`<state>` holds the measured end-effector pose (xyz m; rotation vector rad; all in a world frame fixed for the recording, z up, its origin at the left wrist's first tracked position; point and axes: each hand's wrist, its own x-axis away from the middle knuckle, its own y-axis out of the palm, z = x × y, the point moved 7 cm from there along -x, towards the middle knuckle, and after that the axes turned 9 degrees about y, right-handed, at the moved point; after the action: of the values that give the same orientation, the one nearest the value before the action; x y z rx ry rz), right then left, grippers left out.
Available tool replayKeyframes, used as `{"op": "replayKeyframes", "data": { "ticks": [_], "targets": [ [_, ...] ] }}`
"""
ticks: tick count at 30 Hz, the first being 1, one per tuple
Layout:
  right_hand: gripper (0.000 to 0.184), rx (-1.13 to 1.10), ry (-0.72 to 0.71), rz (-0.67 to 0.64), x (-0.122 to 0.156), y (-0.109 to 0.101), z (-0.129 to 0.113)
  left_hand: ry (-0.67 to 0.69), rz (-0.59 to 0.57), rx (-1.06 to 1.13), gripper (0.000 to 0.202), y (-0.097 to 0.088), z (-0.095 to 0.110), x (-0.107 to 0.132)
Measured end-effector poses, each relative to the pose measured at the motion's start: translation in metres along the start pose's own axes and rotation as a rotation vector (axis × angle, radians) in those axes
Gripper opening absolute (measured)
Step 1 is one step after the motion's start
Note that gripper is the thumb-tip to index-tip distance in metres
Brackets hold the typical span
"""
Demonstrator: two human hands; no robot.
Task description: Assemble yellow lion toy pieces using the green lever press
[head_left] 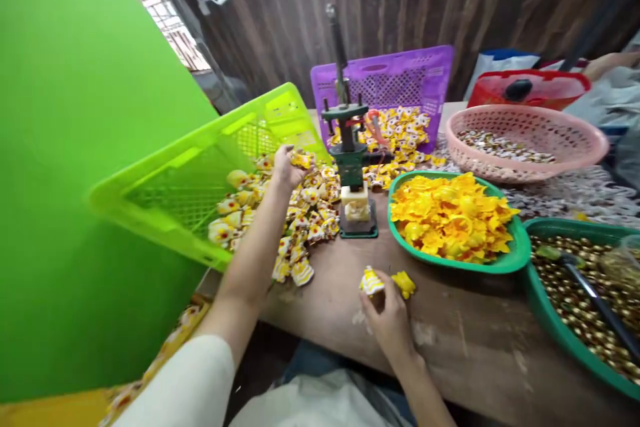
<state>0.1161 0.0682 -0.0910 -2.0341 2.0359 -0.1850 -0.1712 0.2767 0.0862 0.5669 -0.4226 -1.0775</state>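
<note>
My left hand (pixel 287 168) is over the pile of small yellow, white and brown plastic pieces (pixel 311 197) in front of the tipped lime-green crate (pixel 165 197). Its fingers are closed around a yellow-and-white piece (pixel 302 160), partly hidden. Low over the table's near side, my right hand (pixel 393 320) pinches a yellow piece with white stripes (pixel 371 282) between thumb and fingers. Just beside those fingers lies a plain yellow piece (pixel 403 284). Between and beyond my hands stands a dark green hand press (pixel 352 167), with a pale block (pixel 356 203) at its base.
A green tray of yellow flower-shaped parts (pixel 453 217) stands right of the press. Farther right is a green basin of gold beads (pixel 575 287) with a dark-handled tool. Behind are a pink basket (pixel 525 140), a red container (pixel 530 87) and a purple crate (pixel 383 83).
</note>
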Motion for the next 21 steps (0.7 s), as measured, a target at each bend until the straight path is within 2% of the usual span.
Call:
{"op": "replayKeyframes", "data": {
  "ticks": [2, 4, 8, 11, 13, 16, 19, 21],
  "targets": [
    [0.048, -0.141, 0.060, -0.003, 0.000, -0.005, -0.012, -0.043, 0.043, 0.010, 0.025, -0.024, -0.007, 0.038],
    [0.046, -0.316, 0.133, -0.031, 0.001, -0.011, -0.031, -0.076, 0.035, 0.032, 0.024, -0.038, -0.026, 0.080],
    [0.040, -0.717, 0.260, -0.153, 0.001, -0.016, -0.074, -0.180, -0.100, 0.067, 0.024, -0.042, -0.081, 0.164],
    [0.038, -0.944, 0.349, -0.301, 0.002, -0.007, -0.085, -0.215, -0.179, 0.076, 0.030, -0.038, -0.114, 0.211],
    [0.037, -1.016, 0.412, -0.322, 0.004, -0.001, -0.079, -0.231, -0.208, 0.056, 0.036, -0.037, -0.130, 0.231],
    [0.032, -1.092, 0.475, -0.257, 0.008, 0.004, -0.064, -0.242, -0.227, -0.005, 0.038, -0.037, -0.148, 0.247],
    [0.030, -1.147, 0.486, -0.231, 0.011, 0.009, -0.055, -0.224, -0.218, -0.051, 0.042, -0.039, -0.153, 0.252],
    [0.027, -1.174, 0.489, -0.211, 0.010, 0.009, -0.051, -0.233, -0.263, -0.048, 0.050, -0.038, -0.148, 0.254]
  ]
}}
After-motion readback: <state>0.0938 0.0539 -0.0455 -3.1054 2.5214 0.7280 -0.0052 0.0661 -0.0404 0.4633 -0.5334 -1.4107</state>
